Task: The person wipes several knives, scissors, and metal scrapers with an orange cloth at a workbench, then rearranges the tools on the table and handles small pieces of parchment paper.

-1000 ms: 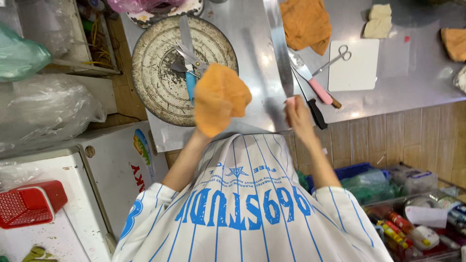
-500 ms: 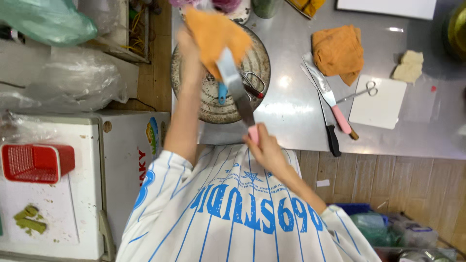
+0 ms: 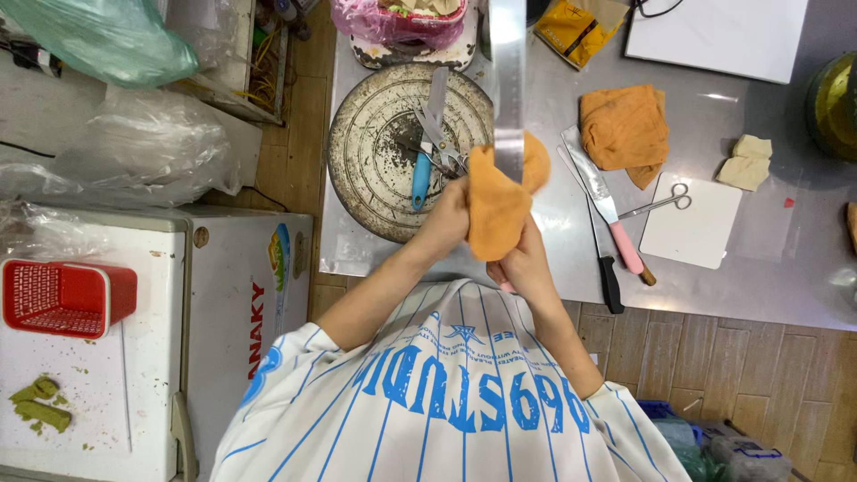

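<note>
The steel worktop spreads out ahead of both grips, and on it, just left of them, lies the round wooden chopping block with blue-handled scissors resting across it. From the right grip a long broad blade runs straight away from the person, its long axis pointing up the worktop; its far end leaves the top of the view. The right hand is nearer the body and closed around the lower end, where the handle must be, though the handle itself is hidden. The left hand sits just ahead of and left of the right grip, pinching an orange cloth that is folded around the blade's base, touching both faces. So the blade lies beyond the cloth, and the cloth-holding hand is the nearer one to its bare length. Well off to the right of the grips lie a second orange cloth, two knives and small scissors.
</note>
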